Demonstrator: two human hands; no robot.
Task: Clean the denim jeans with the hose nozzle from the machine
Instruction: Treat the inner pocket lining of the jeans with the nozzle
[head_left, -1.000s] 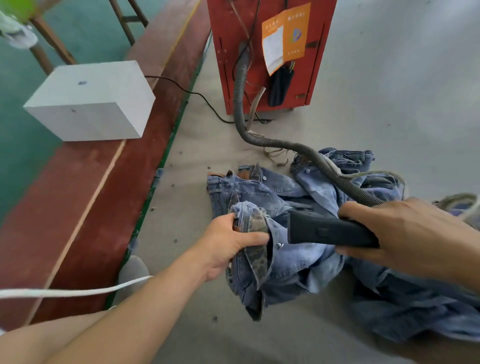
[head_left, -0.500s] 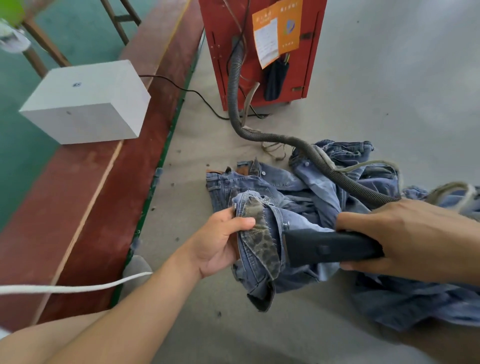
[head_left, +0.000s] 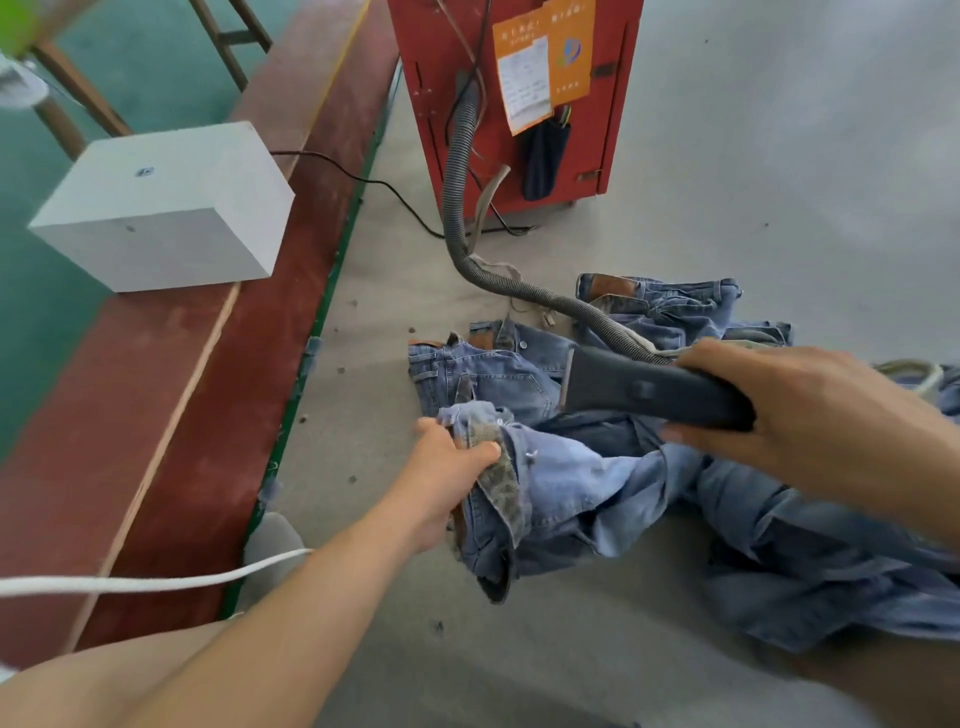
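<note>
**Nozzle held over jeans at the waistband**

Head view: The denim jeans (head_left: 582, 488) lay crumpled on the grey worktop (head_left: 779, 182), spread from the middle toward the right edge of the picture, with a second waistband and its brown leather patch showing further back. The left hand (head_left: 447, 467) gripped the folded waistband at the near left end of the heap, its fingers curled round the cloth and the mottled lining turned outward beside the thumb. The right hand (head_left: 810, 410) was closed round the rear of the dark hose nozzle (head_left: 639, 389), thumb below and fingers over the top. The nozzle pointed left, its flat wide mouth raised just above the denim, near the back pocket area and apart from the left hand. The ribbed grey hose (head_left: 462, 171) ran from the nozzle across the jeans, curved over the worktop and climbed the front of the red machine (head_left: 431, 78), which stood at the far side and bore an orange label (head_left: 566, 57) with a paper slip. A black cable (head_left: 363, 179) trailed from the machine's base toward a white box (head_left: 161, 208) resting on the red-brown ledge (head_left: 182, 389) to the left. A white cord (head_left: 130, 584) crossed the lower left corner, passing over the ledge and behind the left forearm.
</note>
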